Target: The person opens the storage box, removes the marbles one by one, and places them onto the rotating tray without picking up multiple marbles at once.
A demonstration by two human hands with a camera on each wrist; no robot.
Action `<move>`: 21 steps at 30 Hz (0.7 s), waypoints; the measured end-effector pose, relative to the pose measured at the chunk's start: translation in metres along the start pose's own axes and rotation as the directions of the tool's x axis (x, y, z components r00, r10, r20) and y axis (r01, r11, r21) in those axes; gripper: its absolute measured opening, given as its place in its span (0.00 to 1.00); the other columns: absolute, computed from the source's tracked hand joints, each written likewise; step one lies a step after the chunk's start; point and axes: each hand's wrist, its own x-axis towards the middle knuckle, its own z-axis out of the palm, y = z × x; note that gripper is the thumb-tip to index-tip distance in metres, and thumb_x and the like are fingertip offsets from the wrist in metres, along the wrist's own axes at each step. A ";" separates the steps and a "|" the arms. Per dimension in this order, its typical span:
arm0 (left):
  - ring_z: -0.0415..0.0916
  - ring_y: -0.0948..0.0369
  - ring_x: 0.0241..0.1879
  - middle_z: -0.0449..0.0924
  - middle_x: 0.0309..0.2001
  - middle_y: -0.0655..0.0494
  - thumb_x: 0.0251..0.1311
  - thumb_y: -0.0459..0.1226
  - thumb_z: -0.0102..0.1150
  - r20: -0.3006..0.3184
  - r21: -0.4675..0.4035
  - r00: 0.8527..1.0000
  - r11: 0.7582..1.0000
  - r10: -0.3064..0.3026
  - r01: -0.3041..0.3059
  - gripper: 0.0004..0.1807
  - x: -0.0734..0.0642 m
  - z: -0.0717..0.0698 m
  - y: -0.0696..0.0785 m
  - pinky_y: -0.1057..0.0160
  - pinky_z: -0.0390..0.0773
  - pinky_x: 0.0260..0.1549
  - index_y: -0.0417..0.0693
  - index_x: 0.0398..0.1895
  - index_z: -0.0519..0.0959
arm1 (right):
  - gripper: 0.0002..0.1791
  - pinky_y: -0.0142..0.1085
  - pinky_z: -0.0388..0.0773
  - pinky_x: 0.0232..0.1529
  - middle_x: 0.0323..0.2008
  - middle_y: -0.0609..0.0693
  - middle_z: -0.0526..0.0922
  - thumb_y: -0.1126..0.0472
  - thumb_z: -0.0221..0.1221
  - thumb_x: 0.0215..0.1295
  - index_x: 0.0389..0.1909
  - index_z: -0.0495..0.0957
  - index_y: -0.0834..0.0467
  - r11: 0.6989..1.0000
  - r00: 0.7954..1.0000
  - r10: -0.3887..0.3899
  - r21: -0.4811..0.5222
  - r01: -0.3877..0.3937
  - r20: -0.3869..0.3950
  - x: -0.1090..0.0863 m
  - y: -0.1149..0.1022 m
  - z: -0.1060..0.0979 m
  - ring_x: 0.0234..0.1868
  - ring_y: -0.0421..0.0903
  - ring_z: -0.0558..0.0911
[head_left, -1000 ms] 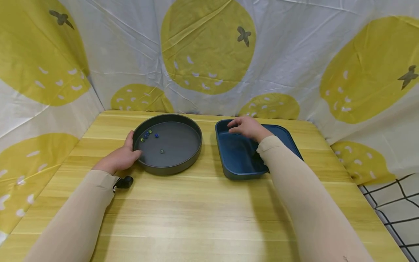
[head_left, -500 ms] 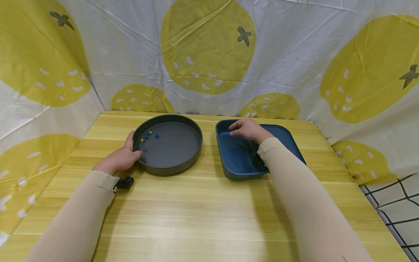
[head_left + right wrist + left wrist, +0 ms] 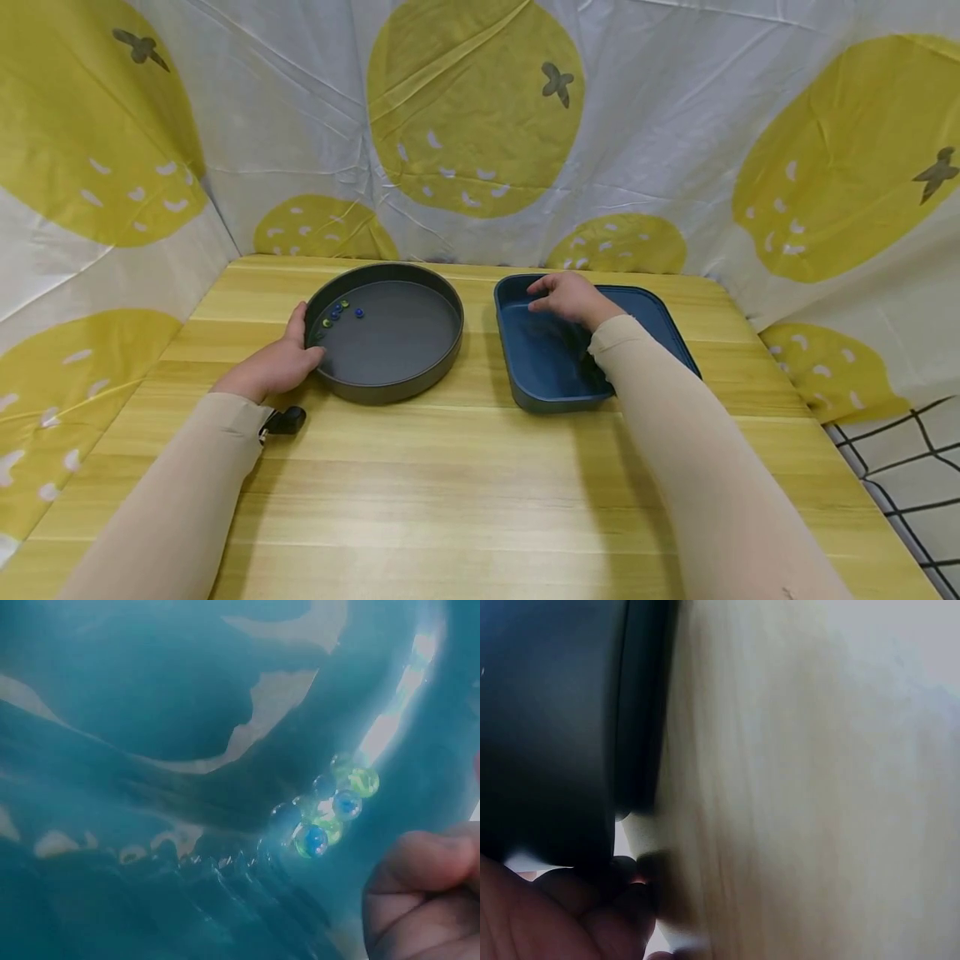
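A round dark grey pan [image 3: 397, 333] stands on the left of the wooden table. My left hand [image 3: 273, 362] grips its left side, thumb over the rim and fingers along the outer wall; in the left wrist view the fingers [image 3: 615, 919] curl against the pan wall. Several blue and yellow-green marbles [image 3: 336, 313] lie inside at the pan's left. To the right is a blue rectangular tub [image 3: 551, 358]. My right hand [image 3: 572, 297] is over it with loosely bent fingers, nothing visible between them. A cluster of glass marbles [image 3: 326, 814] lies in the tub near my right thumb.
The wooden table [image 3: 450, 492] extends in front of both containers. A white cloth with yellow fruit prints [image 3: 476, 108] hangs behind and at the sides. A black wire grid [image 3: 907, 483] stands at the lower right. A small black device [image 3: 285, 419] is at my left wrist.
A clear marble in the round pan has rolled left, from near the pan's lower middle to the left wall by my left thumb. Both hands have stayed nearly in place.
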 end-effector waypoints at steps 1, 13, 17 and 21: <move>0.35 0.28 0.81 0.19 0.82 0.26 0.80 0.44 0.41 0.000 -0.002 1.000 1.000 0.001 -0.001 0.52 0.000 0.000 0.000 0.30 0.43 0.78 0.47 0.79 0.09 | 0.25 0.57 0.72 0.72 0.74 0.60 0.73 0.56 0.64 0.74 0.69 0.78 0.58 1.000 1.000 0.004 -0.002 -0.004 -0.004 0.001 0.000 0.000 0.74 0.61 0.72; 0.35 0.28 0.81 0.21 0.82 0.25 0.80 0.43 0.41 -0.007 0.002 1.000 1.000 0.015 -0.015 0.52 0.001 0.000 -0.002 0.30 0.43 0.78 0.45 0.79 0.10 | 0.25 0.56 0.73 0.71 0.69 0.62 0.79 0.55 0.65 0.73 0.66 0.80 0.61 0.995 0.997 0.062 -0.082 -0.065 -0.042 0.005 -0.001 0.007 0.69 0.62 0.77; 0.31 0.30 0.82 0.19 0.82 0.28 0.80 0.43 0.41 -0.001 -0.012 1.000 1.000 0.014 -0.014 0.52 0.001 0.001 -0.003 0.30 0.41 0.78 0.46 0.79 0.10 | 0.25 0.55 0.74 0.70 0.68 0.60 0.80 0.54 0.65 0.73 0.67 0.80 0.59 0.992 0.996 0.081 -0.099 -0.083 -0.023 0.006 0.000 0.010 0.68 0.61 0.78; 0.29 0.31 0.82 0.17 0.82 0.31 0.80 0.44 0.40 -0.003 -0.016 1.000 1.000 0.012 -0.012 0.52 0.001 0.001 -0.003 0.30 0.40 0.78 0.47 0.79 0.09 | 0.25 0.55 0.74 0.70 0.69 0.59 0.79 0.53 0.65 0.73 0.67 0.80 0.58 0.993 0.996 0.083 -0.082 -0.084 -0.019 0.006 0.000 0.010 0.68 0.61 0.78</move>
